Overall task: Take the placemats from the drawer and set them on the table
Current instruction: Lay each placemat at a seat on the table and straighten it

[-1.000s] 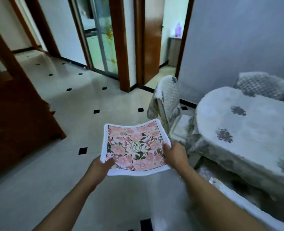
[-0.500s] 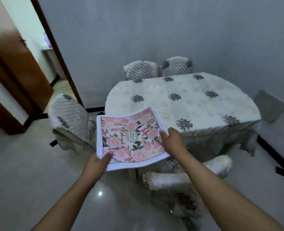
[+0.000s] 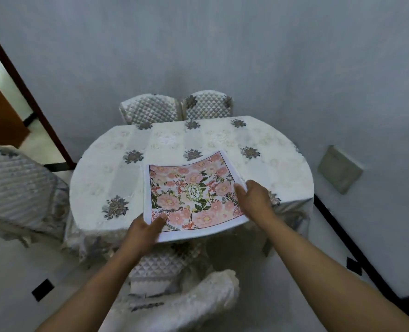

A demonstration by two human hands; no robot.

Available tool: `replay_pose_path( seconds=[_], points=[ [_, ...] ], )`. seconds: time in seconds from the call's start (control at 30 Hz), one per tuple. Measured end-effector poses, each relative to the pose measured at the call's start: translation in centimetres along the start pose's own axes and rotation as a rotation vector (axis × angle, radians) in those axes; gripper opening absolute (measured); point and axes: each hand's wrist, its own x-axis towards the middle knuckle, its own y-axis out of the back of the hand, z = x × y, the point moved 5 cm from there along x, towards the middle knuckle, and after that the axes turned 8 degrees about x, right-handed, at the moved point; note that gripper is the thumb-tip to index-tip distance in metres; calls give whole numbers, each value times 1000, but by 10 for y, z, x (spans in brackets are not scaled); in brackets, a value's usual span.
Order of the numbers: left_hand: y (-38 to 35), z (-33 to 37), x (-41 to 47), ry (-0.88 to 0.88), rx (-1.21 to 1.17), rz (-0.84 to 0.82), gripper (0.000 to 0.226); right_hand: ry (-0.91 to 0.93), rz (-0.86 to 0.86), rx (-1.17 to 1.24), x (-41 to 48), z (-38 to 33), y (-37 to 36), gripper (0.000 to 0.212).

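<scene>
A pink floral placemat [image 3: 194,195] with a white border and a green oval emblem hangs over the near part of the round table [image 3: 117,173], which wears a white cloth with grey flower motifs. My left hand [image 3: 143,231] pinches the mat's near left corner, thumb on top. My right hand [image 3: 254,197] grips its right edge. The mat sags a little between them; I cannot tell if it touches the cloth. The drawer is out of view.
Two quilted chair backs [image 3: 177,106] stand behind the table against the grey wall. Another covered chair [image 3: 16,188] is at the left, and one [image 3: 174,291] sits tucked in right below my hands. A doorway with a brown frame [image 3: 23,92] opens at the left.
I have turned from the hallway toward the table and come closer. The placemat, held in both hands throughout, has moved from beside the table to above its near part.
</scene>
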Motion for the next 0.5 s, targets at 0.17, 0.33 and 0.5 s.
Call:
replay_pose_path(
  seconds=[0.17,0.33,0.5],
  points=[
    [-34,34,39,2,29,26,37,27,-9,1,58,22,17,37],
    [-54,58,92,-12,47,16,26,-12,8,37,109,38,18,42],
    [-92,76,153,-30,51,-40,29,-49,47,47,165,66,29,43]
  ],
)
